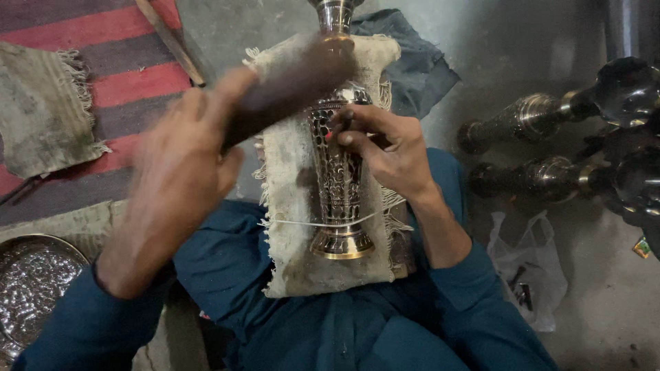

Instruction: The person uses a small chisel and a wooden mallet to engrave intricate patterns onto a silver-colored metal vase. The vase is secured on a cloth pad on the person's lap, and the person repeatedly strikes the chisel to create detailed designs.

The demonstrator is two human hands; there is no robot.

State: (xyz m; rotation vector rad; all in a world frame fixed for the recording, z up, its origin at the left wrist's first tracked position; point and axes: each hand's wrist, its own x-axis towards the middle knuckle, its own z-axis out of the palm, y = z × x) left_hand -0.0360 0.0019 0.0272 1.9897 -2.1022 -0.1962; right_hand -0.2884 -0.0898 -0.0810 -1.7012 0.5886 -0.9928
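A: What lies nearest?

B: The vase (339,180), brass, pierced with patterns, lying lengthwise on a frayed cloth (292,227) over the person's lap, its foot toward the body and its neck pointing away. A thin string crosses it just above the foot.

A: And the right hand (385,148)?

B: It comes in from the right of the vase, wrist bent, palm down on the vase's body. Thumb and forefinger are pinched together on a small thin tool (347,122), tip against the metal.

A: The left hand (180,161)?

B: Raised left of the vase, forearm angled up, blurred. Its fingers are wrapped tight around a dark mallet (292,86), whose head sits over the vase's upper part.

A: What else is around?

B: Left of the vase, low down, a hammered metal bowl (34,282). Farther left, a striped rug (117,75). Right of the vase, a plastic bag (529,268) on the floor, and beyond it two dark metal stems (529,148) lying side by side.
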